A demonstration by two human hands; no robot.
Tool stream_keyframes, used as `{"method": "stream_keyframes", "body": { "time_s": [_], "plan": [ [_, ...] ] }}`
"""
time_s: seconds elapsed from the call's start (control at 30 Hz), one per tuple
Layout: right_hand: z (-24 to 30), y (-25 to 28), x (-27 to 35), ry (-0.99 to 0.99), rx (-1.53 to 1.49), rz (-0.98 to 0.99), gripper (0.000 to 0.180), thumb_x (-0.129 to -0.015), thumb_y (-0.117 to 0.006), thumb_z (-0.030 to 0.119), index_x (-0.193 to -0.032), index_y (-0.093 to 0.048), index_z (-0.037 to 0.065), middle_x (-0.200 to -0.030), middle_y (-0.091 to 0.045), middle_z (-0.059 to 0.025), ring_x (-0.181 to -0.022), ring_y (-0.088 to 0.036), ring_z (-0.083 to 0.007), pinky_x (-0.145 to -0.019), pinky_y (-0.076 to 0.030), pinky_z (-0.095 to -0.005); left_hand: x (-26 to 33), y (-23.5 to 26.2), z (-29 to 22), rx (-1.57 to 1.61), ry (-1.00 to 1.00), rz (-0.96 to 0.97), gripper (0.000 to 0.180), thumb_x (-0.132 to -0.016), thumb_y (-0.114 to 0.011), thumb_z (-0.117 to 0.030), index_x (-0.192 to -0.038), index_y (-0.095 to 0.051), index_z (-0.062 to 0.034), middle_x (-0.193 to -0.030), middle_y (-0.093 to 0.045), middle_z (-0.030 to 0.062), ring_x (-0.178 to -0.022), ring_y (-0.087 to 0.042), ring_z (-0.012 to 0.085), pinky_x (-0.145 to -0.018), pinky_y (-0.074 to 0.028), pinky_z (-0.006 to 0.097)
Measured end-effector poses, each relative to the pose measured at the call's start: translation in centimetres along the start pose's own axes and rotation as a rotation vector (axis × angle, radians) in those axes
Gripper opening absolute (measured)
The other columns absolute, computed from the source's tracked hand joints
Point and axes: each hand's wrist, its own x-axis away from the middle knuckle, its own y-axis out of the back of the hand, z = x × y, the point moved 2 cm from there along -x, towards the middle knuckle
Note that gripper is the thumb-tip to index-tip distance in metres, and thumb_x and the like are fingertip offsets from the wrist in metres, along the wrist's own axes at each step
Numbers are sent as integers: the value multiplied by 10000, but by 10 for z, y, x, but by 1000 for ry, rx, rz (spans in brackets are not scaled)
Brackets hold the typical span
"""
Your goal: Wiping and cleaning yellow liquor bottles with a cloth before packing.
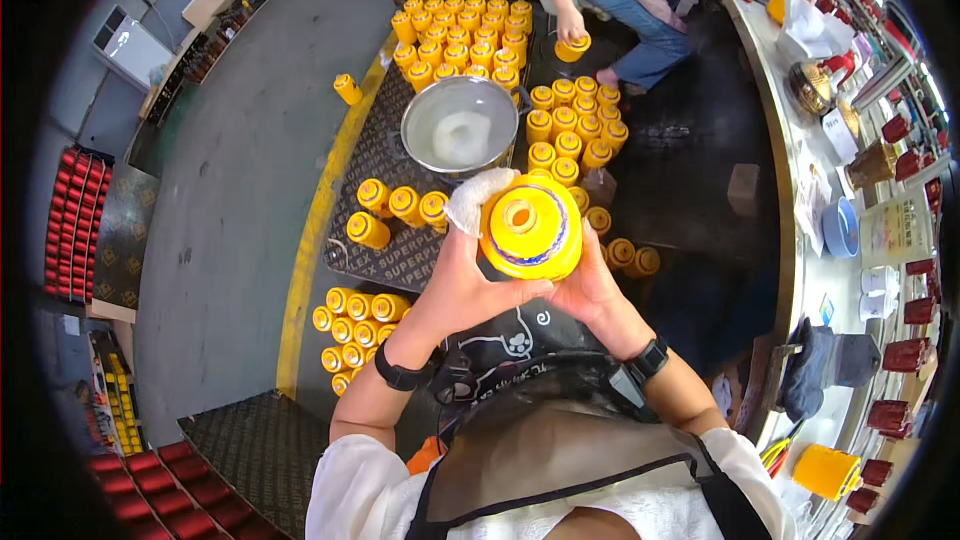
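Note:
Both my hands hold a yellow bottle up in front of me, its round open mouth turned toward me and a dark patterned band round its shoulder. My left hand grips the left side, with a whitish cloth bunched at its fingers against the bottle. From the right, my right hand closes round the lower side, its far fingers hidden behind the bottle. Beyond them, a round metal basin holds cloudy liquid with a pale patch in it. Several yellow bottles stand left of my hands on a dark board.
Rows of yellow bottles stand behind the basin, with more to its right. A co-worker's hand holds another bottle. Along the right runs a cluttered workbench. Stacked red items stand far left.

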Motion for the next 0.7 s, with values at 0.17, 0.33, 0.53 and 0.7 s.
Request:
{"method": "stream_keyframes", "body": {
  "time_s": [0.17, 0.33, 0.53, 0.7],
  "plan": [
    [-1, 2, 3, 2, 24, 5, 724, -943, -515, 607, -1486, -365, 153, -1500, -432, -109, -1368, -435, -313, -1103, -392, -548, 3, -7, 1, 296, 46, -24, 1035, -691, -870, -150, -1495, -227, -36, -1510, -332, 150, -1417, -341, 256, -1171, -281, 403],
    [-1, 9, 3, -9, 29, -14, 691, -953, -499, 600, -1480, -369, 172, -1487, -442, -111, -1347, -460, -320, -1098, -399, -548, 7, -8, 2, 415, 126, 2, 966, -752, -795, -87, -1510, -198, -52, -1556, -277, 118, -1435, -312, 233, -1176, -278, 391],
    [-5, 14, 2, -5, 15, -45, 639, -961, -552, 524, -1460, -391, 159, -1463, -468, -106, -1329, -483, -291, -1099, -410, -511, 10, 1, 18, 571, 150, -4, 888, -793, -724, -18, -1510, -202, -77, -1558, -288, 123, -1427, -328, 229, -1165, -304, 386],
    [-4, 16, 4, 58, 114, -51, 631, -955, -584, 495, -1460, -394, 167, -1451, -484, -86, -1322, -491, -260, -1092, -418, -477, 13, 6, 20, 552, 147, 6, 857, -776, -732, 2, -1487, -261, -80, -1547, -317, 126, -1411, -354, 232, -1154, -324, 394]
  ]
}}
